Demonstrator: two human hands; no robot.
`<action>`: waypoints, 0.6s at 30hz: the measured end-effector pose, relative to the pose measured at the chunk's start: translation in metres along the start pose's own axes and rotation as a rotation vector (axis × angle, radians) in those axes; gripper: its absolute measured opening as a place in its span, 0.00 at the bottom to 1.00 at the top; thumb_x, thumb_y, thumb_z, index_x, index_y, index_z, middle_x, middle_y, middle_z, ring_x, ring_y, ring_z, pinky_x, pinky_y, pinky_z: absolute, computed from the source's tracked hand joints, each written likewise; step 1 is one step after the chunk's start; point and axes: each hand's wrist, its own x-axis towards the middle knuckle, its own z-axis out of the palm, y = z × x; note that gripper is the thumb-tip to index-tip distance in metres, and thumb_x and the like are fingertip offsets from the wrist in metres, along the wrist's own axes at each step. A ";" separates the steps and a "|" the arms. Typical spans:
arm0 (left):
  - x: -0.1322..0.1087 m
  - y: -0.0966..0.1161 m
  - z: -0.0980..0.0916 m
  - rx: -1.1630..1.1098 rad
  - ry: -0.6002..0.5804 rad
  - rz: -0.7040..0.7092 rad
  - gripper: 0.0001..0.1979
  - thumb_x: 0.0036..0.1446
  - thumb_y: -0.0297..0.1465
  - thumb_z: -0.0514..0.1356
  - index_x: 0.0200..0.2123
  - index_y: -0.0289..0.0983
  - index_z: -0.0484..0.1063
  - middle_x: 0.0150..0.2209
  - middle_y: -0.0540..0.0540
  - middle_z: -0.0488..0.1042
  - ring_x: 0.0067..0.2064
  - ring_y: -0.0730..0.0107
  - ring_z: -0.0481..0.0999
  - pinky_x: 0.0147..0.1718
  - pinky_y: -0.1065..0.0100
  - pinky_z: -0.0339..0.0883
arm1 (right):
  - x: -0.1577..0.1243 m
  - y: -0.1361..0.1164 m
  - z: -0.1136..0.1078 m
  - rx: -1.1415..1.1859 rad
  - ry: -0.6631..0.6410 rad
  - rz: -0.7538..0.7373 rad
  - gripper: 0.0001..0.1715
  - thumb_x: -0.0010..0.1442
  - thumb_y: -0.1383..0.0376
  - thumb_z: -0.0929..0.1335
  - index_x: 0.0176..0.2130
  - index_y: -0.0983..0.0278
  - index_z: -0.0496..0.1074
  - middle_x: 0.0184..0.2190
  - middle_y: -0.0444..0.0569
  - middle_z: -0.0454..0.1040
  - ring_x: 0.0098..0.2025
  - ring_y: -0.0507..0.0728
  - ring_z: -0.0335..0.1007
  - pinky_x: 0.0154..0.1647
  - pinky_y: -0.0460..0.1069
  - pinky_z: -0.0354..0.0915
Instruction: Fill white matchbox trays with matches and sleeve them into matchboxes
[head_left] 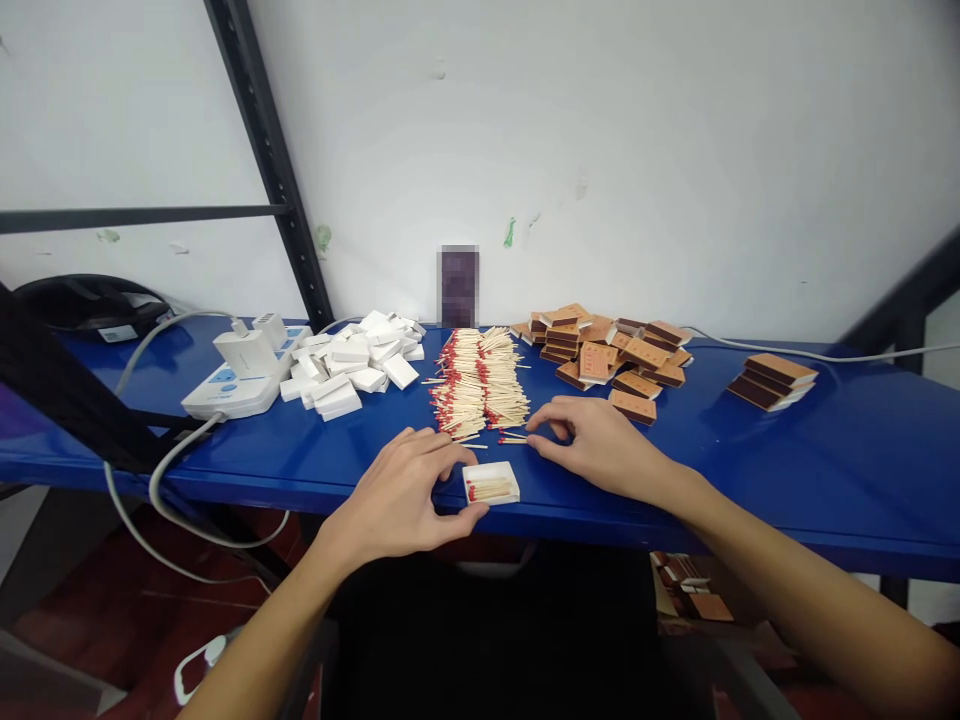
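A small white matchbox tray [491, 483] with a few red-tipped matches in it lies near the front edge of the blue shelf [750, 460]. My left hand [409, 495] rests beside it, thumb and fingers curled against its left side. My right hand [592, 440] reaches to the near edge of the pile of matches [480, 380], fingertips pinched at loose matches [514, 437] lying there. What the fingertips grip is too small to name.
A heap of white inner trays [360, 365] lies at the left, a heap of brown matchbox sleeves [607, 350] at the right, a small stack of finished boxes [772, 380] farther right. A white power strip [240, 375] with cables sits at the left. Black rack struts [262, 150] cross behind.
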 end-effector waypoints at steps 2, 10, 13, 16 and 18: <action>0.000 0.001 -0.001 -0.004 -0.002 -0.003 0.16 0.54 0.42 0.62 0.43 0.41 0.73 0.32 0.51 0.71 0.37 0.63 0.72 0.49 0.56 0.60 | 0.002 0.000 0.000 0.001 -0.024 -0.020 0.11 0.61 0.60 0.67 0.36 0.61 0.78 0.27 0.45 0.70 0.28 0.53 0.64 0.30 0.48 0.55; 0.000 0.000 0.000 -0.006 -0.003 0.012 0.16 0.55 0.43 0.62 0.43 0.40 0.73 0.31 0.51 0.71 0.35 0.64 0.72 0.46 0.57 0.61 | 0.026 -0.005 -0.025 0.070 -0.376 -0.077 0.09 0.59 0.63 0.66 0.32 0.64 0.75 0.22 0.43 0.70 0.24 0.52 0.63 0.25 0.47 0.54; 0.000 0.000 0.000 -0.008 -0.003 0.010 0.16 0.55 0.43 0.62 0.43 0.40 0.73 0.31 0.51 0.71 0.35 0.64 0.72 0.45 0.58 0.62 | 0.031 -0.011 -0.031 0.057 -0.434 -0.089 0.07 0.59 0.65 0.67 0.31 0.63 0.74 0.21 0.42 0.69 0.23 0.51 0.62 0.24 0.47 0.54; 0.000 0.000 0.000 -0.020 -0.004 0.009 0.16 0.55 0.43 0.62 0.43 0.41 0.73 0.31 0.51 0.71 0.35 0.65 0.72 0.46 0.58 0.61 | 0.029 -0.010 -0.026 -0.047 -0.366 -0.166 0.06 0.59 0.67 0.67 0.31 0.63 0.74 0.23 0.44 0.71 0.25 0.52 0.64 0.27 0.47 0.54; 0.000 0.000 0.000 -0.028 -0.006 0.006 0.16 0.55 0.43 0.62 0.43 0.41 0.73 0.31 0.51 0.71 0.35 0.65 0.72 0.46 0.58 0.61 | 0.026 -0.007 -0.021 -0.116 -0.297 -0.225 0.06 0.60 0.67 0.67 0.33 0.63 0.74 0.26 0.46 0.73 0.28 0.54 0.66 0.29 0.48 0.55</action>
